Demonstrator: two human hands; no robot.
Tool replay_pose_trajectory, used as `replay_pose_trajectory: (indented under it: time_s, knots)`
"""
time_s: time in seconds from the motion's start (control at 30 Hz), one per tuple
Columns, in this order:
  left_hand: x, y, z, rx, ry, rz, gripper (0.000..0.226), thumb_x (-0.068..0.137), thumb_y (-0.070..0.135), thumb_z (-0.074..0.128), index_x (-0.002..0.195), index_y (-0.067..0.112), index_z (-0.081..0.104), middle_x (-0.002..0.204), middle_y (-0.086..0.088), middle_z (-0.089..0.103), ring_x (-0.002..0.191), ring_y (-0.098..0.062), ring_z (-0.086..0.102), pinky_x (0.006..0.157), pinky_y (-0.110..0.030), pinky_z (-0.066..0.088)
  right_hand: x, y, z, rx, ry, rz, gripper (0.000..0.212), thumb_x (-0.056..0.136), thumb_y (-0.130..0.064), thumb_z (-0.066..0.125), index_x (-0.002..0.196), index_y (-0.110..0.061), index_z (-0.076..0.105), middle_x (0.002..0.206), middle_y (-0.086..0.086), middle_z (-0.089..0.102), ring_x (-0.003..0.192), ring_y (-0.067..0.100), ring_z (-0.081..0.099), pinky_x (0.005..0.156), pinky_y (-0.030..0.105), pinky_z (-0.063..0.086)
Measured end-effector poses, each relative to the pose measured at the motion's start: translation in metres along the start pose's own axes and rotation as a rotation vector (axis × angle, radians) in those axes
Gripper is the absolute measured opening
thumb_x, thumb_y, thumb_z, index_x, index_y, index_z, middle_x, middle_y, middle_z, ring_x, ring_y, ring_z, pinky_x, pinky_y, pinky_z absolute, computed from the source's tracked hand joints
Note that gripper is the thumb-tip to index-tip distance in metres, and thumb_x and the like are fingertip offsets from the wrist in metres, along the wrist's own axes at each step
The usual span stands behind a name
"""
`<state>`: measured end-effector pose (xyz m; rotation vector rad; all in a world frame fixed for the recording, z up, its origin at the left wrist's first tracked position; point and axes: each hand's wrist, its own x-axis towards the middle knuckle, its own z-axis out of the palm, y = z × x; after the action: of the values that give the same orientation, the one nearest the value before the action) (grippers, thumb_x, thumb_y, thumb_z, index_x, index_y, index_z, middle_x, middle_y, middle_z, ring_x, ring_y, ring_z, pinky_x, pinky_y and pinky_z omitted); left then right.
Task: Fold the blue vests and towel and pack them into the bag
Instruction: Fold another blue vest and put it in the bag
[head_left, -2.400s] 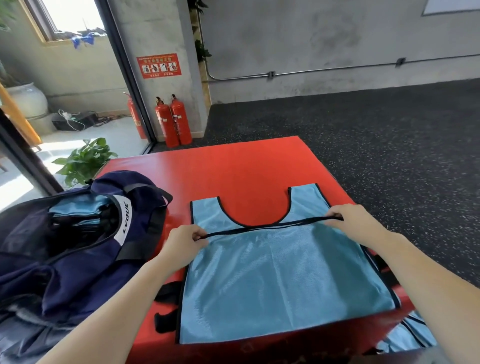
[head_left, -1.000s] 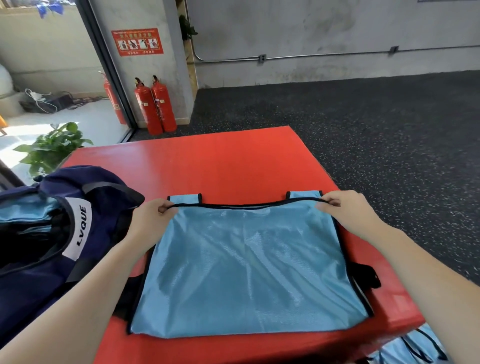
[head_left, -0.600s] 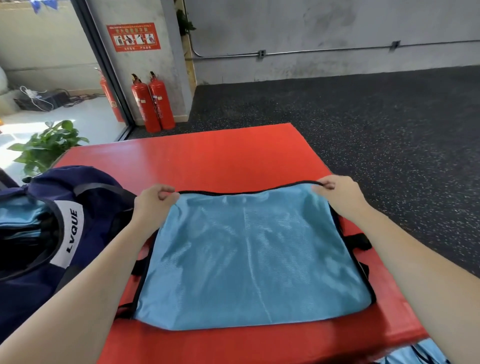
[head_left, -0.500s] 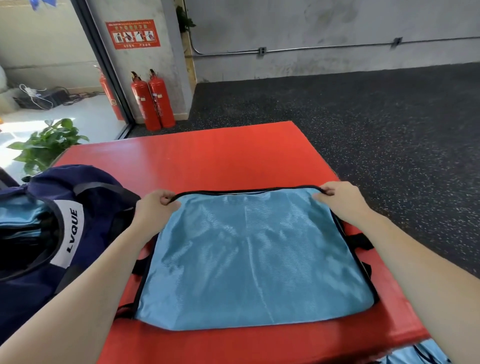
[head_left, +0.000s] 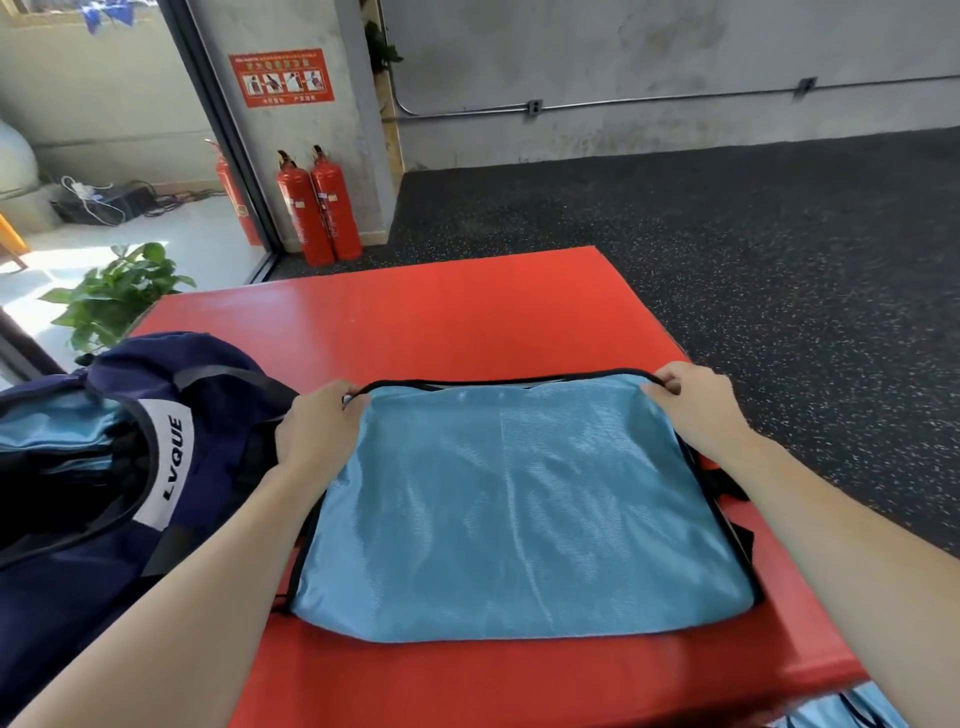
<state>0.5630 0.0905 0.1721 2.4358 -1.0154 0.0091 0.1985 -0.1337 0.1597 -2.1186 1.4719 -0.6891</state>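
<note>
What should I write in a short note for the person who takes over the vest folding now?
Left hand and right hand each pinch a far corner of the blue vest, folded once on the red table. The navy bag lies open to the left with blue fabric inside. Left: finish folding and pack it; more blue cloth hangs below the table's near right edge.

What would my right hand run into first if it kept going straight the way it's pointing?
The right hand pinches the far right corner of the blue vest and points away and slightly left. Going on, it would pass over bare red mat; the way looks free to the mat's far edge, though depth is uncertain.
</note>
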Motion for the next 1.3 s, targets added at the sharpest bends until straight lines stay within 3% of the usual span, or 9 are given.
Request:
replay_pose_trajectory:
  time_s: [0.2,0.3,0.5,0.6,0.73,0.87,1.03,1.2,1.3]
  knots:
    - [-0.017,0.004,-0.016,0.162,0.012,0.118,0.036,0.099,0.031,0.051,0.133,0.019,0.056,0.118,-0.009,0.063,0.108,-0.035,0.058,0.078,-0.042,0.043,-0.037,-0.011,-0.009,-0.325,0.027,-0.182,0.036,0.098,-0.036,0.060,0.126,-0.014,0.059,0.126,0.008,0.060,0.115,0.032,0.055,0.099,0.047,0.045]
    - [-0.056,0.019,-0.019,0.188,0.031,0.299,0.033,0.097,0.026,0.054,0.128,0.015,0.062,0.119,-0.009,0.064,0.108,-0.035,0.058,0.088,-0.045,0.043,-0.080,-0.036,-0.008,-0.347,-0.046,-0.284,0.043,0.099,-0.040,0.056,0.133,-0.014,0.057,0.136,0.004,0.057,0.125,0.028,0.050,0.104,0.042,0.040]
    - [-0.159,0.055,-0.010,0.024,-0.278,0.517,0.043,0.104,0.038,0.046,0.144,0.022,0.048,0.150,0.001,0.046,0.141,-0.020,0.038,0.113,-0.037,0.028,-0.179,-0.082,0.025,-0.332,-0.276,-0.431,0.065,0.099,-0.061,0.035,0.151,-0.022,0.040,0.157,-0.004,0.037,0.147,0.014,0.029,0.119,0.030,0.022]
    - [-0.185,0.045,0.000,0.128,-0.388,0.463,0.068,0.096,0.066,0.031,0.154,0.030,0.033,0.162,-0.003,0.026,0.152,-0.019,0.017,0.120,-0.036,0.015,-0.202,-0.074,0.031,-0.378,-0.347,-0.394,0.091,0.083,-0.079,0.008,0.157,-0.029,0.028,0.165,-0.007,0.021,0.153,0.014,0.014,0.122,0.032,0.011]
    - [-0.177,-0.013,-0.006,0.274,-0.320,0.346,0.111,0.070,0.089,-0.012,0.158,0.031,0.023,0.166,-0.008,0.017,0.154,-0.024,0.010,0.123,-0.042,0.009,-0.198,-0.028,0.014,-0.500,-0.316,-0.334,0.101,0.075,-0.085,-0.013,0.160,-0.035,0.011,0.168,-0.009,0.007,0.155,0.016,0.003,0.125,0.036,0.002]
    - [-0.170,-0.056,-0.027,0.287,-0.312,0.246,0.095,0.080,0.078,-0.003,0.159,0.031,0.019,0.168,0.002,0.009,0.155,-0.018,0.004,0.124,-0.040,0.005,-0.194,-0.006,-0.002,-0.550,-0.279,-0.306,0.120,0.063,-0.085,-0.032,0.161,-0.030,0.011,0.168,-0.007,0.007,0.155,0.013,0.004,0.124,0.032,0.000]
    - [-0.173,-0.056,-0.034,0.319,-0.317,0.224,0.067,0.102,0.061,0.021,0.160,0.028,0.015,0.169,-0.003,0.001,0.155,-0.023,-0.002,0.124,-0.046,0.001,-0.198,0.001,-0.015,-0.378,-0.278,-0.300,0.119,0.070,-0.091,-0.016,0.156,-0.025,0.033,0.164,-0.005,0.026,0.152,0.011,0.018,0.123,0.027,0.003]
    - [-0.183,-0.036,-0.040,0.415,-0.203,0.289,0.068,0.095,0.055,0.028,0.138,0.013,0.059,0.149,-0.019,0.049,0.141,-0.038,0.042,0.110,-0.059,0.035,-0.203,0.024,-0.037,-0.383,-0.282,-0.308,0.086,0.085,-0.078,0.019,0.153,-0.028,0.038,0.162,-0.010,0.029,0.149,0.009,0.025,0.125,0.031,0.010]
    - [-0.202,-0.013,-0.038,0.370,-0.175,0.305,0.056,0.096,0.051,0.037,0.132,0.019,0.063,0.142,-0.013,0.056,0.134,-0.036,0.048,0.103,-0.055,0.040,-0.203,0.039,-0.043,-0.295,-0.243,-0.308,0.061,0.097,-0.059,0.047,0.148,-0.027,0.045,0.158,-0.009,0.037,0.145,0.011,0.033,0.124,0.032,0.017]
